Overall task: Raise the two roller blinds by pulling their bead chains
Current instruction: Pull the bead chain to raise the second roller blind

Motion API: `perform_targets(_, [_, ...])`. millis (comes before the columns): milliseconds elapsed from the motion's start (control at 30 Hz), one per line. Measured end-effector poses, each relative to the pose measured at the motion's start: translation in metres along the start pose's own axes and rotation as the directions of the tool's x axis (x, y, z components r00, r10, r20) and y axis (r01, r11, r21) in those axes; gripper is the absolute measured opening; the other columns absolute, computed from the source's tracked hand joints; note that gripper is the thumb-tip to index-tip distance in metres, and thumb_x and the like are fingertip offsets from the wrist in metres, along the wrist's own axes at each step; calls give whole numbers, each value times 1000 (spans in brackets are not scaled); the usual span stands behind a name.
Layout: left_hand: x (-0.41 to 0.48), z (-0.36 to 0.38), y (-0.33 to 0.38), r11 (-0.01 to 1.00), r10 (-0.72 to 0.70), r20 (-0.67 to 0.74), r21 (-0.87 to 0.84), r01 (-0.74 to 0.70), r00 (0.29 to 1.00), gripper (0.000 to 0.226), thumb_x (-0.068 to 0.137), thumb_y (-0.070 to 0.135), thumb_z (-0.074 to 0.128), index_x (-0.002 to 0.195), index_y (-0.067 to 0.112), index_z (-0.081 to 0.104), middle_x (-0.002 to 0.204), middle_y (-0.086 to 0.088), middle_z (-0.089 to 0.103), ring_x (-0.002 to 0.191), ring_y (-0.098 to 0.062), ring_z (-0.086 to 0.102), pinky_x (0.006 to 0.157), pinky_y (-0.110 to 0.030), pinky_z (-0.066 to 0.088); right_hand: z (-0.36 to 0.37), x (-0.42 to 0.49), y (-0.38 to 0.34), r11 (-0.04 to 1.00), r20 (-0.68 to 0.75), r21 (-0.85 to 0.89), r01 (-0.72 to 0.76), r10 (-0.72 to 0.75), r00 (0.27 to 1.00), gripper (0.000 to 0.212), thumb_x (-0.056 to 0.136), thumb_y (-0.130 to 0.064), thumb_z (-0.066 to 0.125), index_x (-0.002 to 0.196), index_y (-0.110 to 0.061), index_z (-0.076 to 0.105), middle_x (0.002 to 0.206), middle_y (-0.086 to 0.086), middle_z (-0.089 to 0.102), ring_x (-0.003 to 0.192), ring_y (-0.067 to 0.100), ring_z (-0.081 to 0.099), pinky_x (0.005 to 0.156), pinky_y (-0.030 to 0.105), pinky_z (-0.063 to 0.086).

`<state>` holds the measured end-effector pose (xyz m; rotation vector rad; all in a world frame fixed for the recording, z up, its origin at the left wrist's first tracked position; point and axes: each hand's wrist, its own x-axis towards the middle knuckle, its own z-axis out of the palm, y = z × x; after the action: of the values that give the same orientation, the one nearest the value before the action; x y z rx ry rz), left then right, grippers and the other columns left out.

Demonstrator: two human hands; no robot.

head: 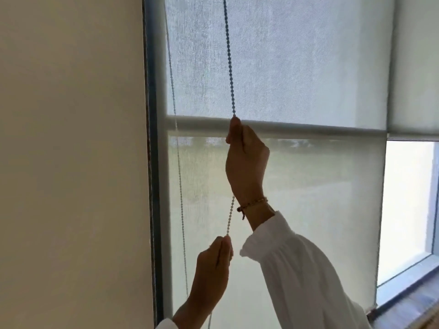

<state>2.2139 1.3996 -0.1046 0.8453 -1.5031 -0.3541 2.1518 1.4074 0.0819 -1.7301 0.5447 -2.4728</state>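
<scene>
The bead chain (228, 62) drops from the top edge of the frame, a little left of centre, and runs straight down into the right hand (245, 160), which sits at mid-frame. That hand's grip is closed round the chain, with fingers and thumb curled on it level with the bottom bar (308, 129) of the grey blind (297, 67). Below the wrist the chain shows again and slants a short way down to the left hand (213, 267), at lower centre. The left hand's grip also pinches the chain, at the fingertips. A second strand of the chain (179, 176) hangs further left, close to the window frame (152, 115), and runs from the upper part of the frame to the bottom edge. The grey blind covers the upper half of the window. Under its bar a sheer blind (308, 205) reaches on down toward the lower edge of the frame. At the far right a neighbouring blind (418, 67) ends at about the same height as the bar, with a bright window pane (406, 198) beneath it and a sill (408, 309) in the lower right corner. The right wrist wears a beaded bracelet (253, 203) above a white sleeve (299, 281). A plain wall (71, 138) fills the left third of the frame.
</scene>
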Motion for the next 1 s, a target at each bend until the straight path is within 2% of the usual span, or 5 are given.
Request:
perform_targets(333, [79, -36, 93, 883, -97, 85, -453, 125, 992, 41, 95, 39, 24, 123, 18, 45, 115, 0, 60, 105, -12, 58, 85, -23, 47, -35, -84, 29, 987, 65, -161, 8, 2, 998, 37, 91, -29, 45, 59, -10, 46, 46, -12, 36, 40, 7, 35, 41, 10, 25])
perform_targets(600, [105, -31, 167, 727, -131, -67, -685, 50, 989, 36, 96, 36, 37, 73, 15, 56, 40, 11, 36, 35, -3, 27, 34, -17, 20, -44, -123, 30, 984, 201, -150, -100, 129, 971, 45, 94, -31, 43, 57, -5, 42, 47, -4, 35, 43, 8, 29, 42, 11, 22])
perform_targets(733, [94, -22, 177, 697, -139, -147, -717, -9, 979, 38, 95, 32, 42, 59, 19, 46, 36, 10, 35, 31, -3, 25, 34, -17, 15, -45, -93, 28, 813, 461, -75, -578, 542, 702, 54, 91, -55, 28, 53, -25, 51, 52, -5, 47, 49, 8, 41, 55, 24, 36])
perform_targets(867, [77, -24, 173, 797, -77, -173, -602, -44, 982, 38, 95, 32, 42, 59, 19, 46, 37, 9, 34, 34, -4, 26, 36, -19, 19, -48, -60, 25, 717, 617, 88, -692, 506, 603, 87, 72, -77, 4, 97, -25, 69, 99, -1, 69, 105, 15, 60, 101, 40, 35])
perform_targets(1000, [44, -22, 136, 820, -139, -149, -571, 30, 979, 36, 92, 30, 43, 59, 17, 47, 37, 11, 40, 33, -3, 35, 38, -15, 27, -43, -24, -1, 604, 604, 256, -754, 509, 613, 87, 83, -69, 6, 122, -5, 51, 116, 10, 61, 111, 24, 57, 103, 41, 37])
